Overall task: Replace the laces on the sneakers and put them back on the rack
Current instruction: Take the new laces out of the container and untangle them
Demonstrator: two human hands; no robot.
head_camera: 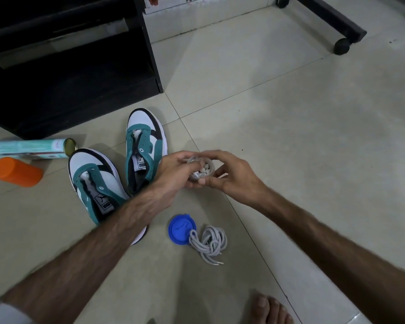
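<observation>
Bare toes (270,308) are seen at the near edge, on the tiled floor (290,113). At far left the black rack (68,66) is seen, rigid and heavy, not a thing to be shifted. Just near it the two sneakers (117,174) are set side by side, toes pointing far, their eyelets empty; they are judged light but firm-soled, best taken by the heel or the collar. To their left a spray can (26,148) is laid on its side, with an orange cap (15,171) just beside it. Near the sneakers, a loose grey lace (208,242) is piled against a blue lid (181,228); it is judged soft and limp, likely to tangle, best pinched at the stiff tip. Above these, a small clear tub (202,170) holding a pale bundle, probably the new laces, is cupped from below by the curled fingers of the right hand (229,174). The left hand (173,174) is curled over the tub's mouth, its fingertips at the bundle; whether the bundle is actually pinched cannot be told.
</observation>
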